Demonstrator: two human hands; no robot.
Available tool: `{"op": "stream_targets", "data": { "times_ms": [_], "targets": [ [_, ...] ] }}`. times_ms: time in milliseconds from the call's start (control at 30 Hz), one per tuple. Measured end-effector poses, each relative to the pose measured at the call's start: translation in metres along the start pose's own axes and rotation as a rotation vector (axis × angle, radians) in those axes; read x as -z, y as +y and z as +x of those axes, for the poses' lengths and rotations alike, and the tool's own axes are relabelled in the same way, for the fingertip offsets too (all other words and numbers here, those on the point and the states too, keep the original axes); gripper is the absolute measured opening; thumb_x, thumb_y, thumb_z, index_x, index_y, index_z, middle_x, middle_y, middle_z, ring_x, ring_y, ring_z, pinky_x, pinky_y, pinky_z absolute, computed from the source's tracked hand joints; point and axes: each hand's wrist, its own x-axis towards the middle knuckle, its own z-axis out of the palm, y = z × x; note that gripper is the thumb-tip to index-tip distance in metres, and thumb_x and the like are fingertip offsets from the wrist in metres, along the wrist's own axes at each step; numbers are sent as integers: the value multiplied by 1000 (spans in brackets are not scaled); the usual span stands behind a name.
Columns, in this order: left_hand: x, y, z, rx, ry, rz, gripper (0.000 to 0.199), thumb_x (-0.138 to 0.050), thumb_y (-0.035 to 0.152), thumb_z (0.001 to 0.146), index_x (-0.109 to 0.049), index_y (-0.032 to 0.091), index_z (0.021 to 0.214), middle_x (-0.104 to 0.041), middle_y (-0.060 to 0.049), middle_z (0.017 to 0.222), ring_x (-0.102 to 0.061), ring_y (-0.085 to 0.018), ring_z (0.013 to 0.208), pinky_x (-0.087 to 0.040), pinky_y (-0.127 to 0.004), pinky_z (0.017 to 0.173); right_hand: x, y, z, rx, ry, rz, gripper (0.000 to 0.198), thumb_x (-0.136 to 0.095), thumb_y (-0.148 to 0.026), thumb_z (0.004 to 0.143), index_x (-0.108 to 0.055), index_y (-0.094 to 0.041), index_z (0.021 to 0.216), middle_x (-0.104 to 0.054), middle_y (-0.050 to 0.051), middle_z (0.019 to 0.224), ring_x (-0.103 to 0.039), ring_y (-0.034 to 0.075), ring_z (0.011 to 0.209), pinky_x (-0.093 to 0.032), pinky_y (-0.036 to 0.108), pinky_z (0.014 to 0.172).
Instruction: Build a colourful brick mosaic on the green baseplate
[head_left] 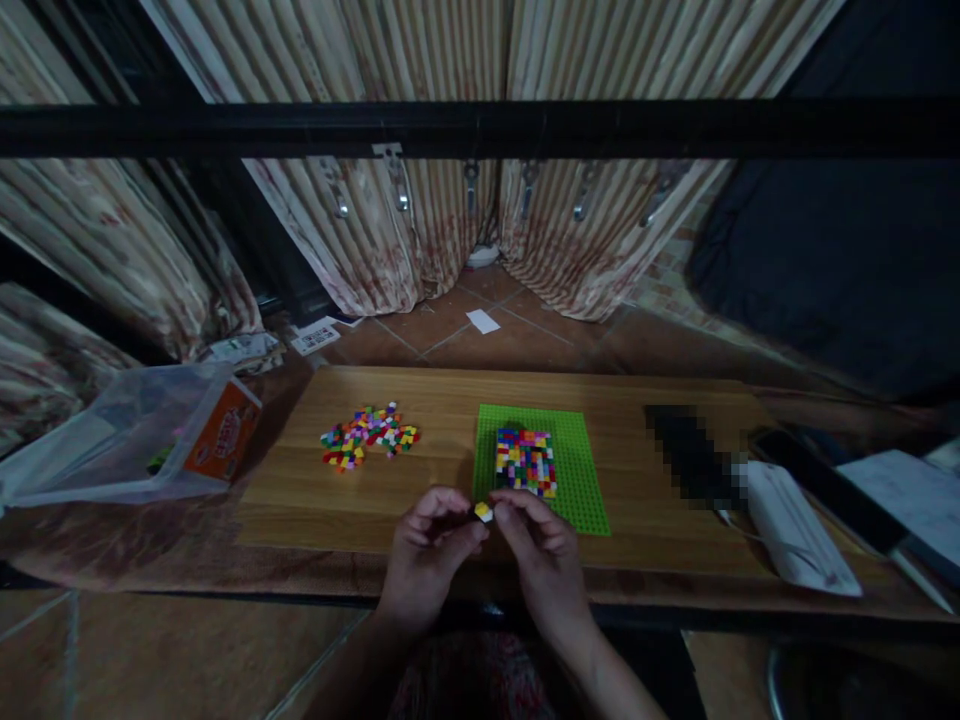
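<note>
A small yellow-and-white pair of toy bricks (484,512) is held between my two hands, just in front of the baseplate's near edge. The fingertips of my left hand (429,545) close in on it from the left. From the other side, the thumb and index finger of my right hand (541,548) pinch it. Beyond them lies a green studded baseplate (581,490), bearing a tightly packed block of multicoloured bricks (525,462). A loose heap of small coloured bricks (367,435) is spread on the wooden board to the left.
The wooden board (442,400) rests on a cloth-covered table. At left stands a clear plastic bin (142,420) with an orange label. A blurred dark object (690,455), a white pouch-like item (799,530) and papers (907,490) lie right. A dark horizontal bar (480,130) crosses behind.
</note>
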Motion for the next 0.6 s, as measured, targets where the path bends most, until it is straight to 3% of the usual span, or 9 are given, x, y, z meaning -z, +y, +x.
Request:
{"op": "stream_targets", "data": {
  "times_ms": [133, 600],
  "targets": [
    [-1, -8, 0, -18, -31, -4, 25, -78, 26, 66, -67, 20, 87, -66, 1, 79, -61, -11, 68, -53, -21, 61, 4, -1, -6, 2, -15, 34, 16, -66, -37, 81, -72, -24, 86, -69, 1, 82, -63, 15, 75, -52, 26, 66],
    [-10, -12, 3, 50, -76, 54, 22, -77, 36, 69, -68, 17, 78, -66, -1, 69, -60, -13, 60, -50, -22, 54, 10, 1, -7, -63, -57, 167, 20, -65, -36, 83, -64, -20, 72, -61, -4, 61, -59, 13, 58, -47, 25, 60]
  ]
}}
